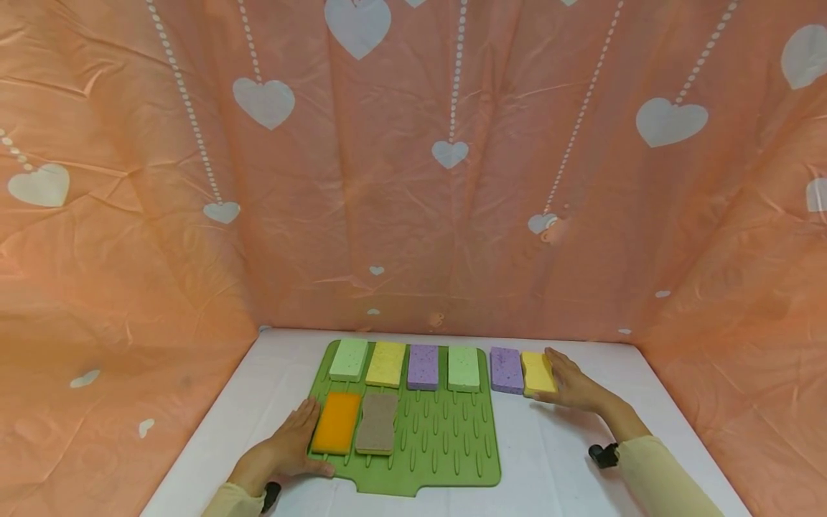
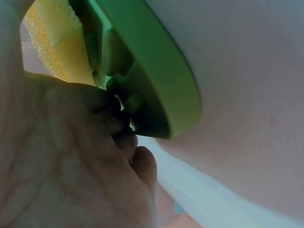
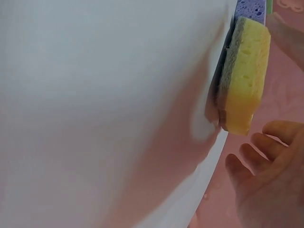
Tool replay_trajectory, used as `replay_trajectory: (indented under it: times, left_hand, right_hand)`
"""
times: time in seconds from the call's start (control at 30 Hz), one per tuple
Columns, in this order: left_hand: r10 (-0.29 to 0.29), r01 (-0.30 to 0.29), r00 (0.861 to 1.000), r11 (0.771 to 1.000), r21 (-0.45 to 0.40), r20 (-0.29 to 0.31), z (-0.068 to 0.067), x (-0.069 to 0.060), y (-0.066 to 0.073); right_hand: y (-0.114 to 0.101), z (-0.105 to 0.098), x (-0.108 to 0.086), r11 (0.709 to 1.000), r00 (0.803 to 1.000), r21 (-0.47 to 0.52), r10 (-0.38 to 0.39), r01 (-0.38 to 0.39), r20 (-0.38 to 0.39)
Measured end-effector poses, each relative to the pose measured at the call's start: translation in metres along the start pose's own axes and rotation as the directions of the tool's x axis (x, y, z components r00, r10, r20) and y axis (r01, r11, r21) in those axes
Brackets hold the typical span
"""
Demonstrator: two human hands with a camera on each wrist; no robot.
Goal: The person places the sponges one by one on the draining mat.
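Note:
My left hand (image 1: 287, 441) lies along the left side of a green ridged mat (image 1: 446, 449), fingers beside its edge and thumb near its lower left corner. An orange sponge (image 1: 337, 424) lies on the mat close to those fingers, with a grey-brown-topped sponge (image 1: 377, 424) to its right. In the left wrist view the fingertips are dark against the mat's rim (image 2: 183, 95), partly hidden. My right hand (image 1: 571, 384) spreads around a yellow sponge (image 1: 536, 373) on the table. In the right wrist view its fingers stand apart from that sponge (image 3: 247, 71), which has a grey underside.
Along the mat's far edge lie a light green sponge (image 1: 349, 359), a yellow one (image 1: 386, 363), a purple one (image 1: 423, 366) and another light green one (image 1: 463, 368). A second purple sponge (image 1: 507, 370) sits between mat and right hand. Orange heart-printed cloth (image 1: 413, 237) surrounds the white table (image 1: 543, 459).

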State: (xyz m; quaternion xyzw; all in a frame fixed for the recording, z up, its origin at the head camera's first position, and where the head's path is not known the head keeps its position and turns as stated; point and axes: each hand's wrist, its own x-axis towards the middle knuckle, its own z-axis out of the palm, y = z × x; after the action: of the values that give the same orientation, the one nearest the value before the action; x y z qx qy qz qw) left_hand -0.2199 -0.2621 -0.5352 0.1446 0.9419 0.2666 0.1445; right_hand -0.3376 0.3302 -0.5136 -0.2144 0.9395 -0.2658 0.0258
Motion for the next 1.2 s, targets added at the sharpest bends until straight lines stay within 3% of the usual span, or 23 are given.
replay_trajectory:
  times: [0.37,0.63,0.8,1.0,1.2]
  left_hand:
    - [0.001,-0.001,1.000,1.000,-0.003,-0.002,0.006,0.005,-0.010]
    - [0.015,-0.015,1.000,0.999,0.028,0.014,-0.005,-0.002,0.009]
    - [-0.015,0.015,1.000,0.997,0.070,0.008,-0.006,-0.003,0.015]
    - [-0.034,0.033,0.999,0.997,0.066,0.009,-0.007,-0.003,0.016]
    - [-0.002,0.002,1.000,1.000,0.030,0.010,-0.003,-0.001,0.007]
  right_hand:
    - [-0.002,-0.001,-0.001,0.998,0.996,0.006,0.062,-0.062,0.066]
    - [0.001,-0.003,0.000,0.998,0.996,0.028,0.059,-0.061,0.064]
    - [0.000,-0.005,0.000,0.996,0.995,0.033,0.079,-0.082,0.064]
    - [0.002,-0.004,-0.002,0.992,0.991,0.033,0.116,-0.118,0.061]
    - [0.008,0.001,-0.006,0.994,0.994,0.030,0.108,-0.108,0.002]
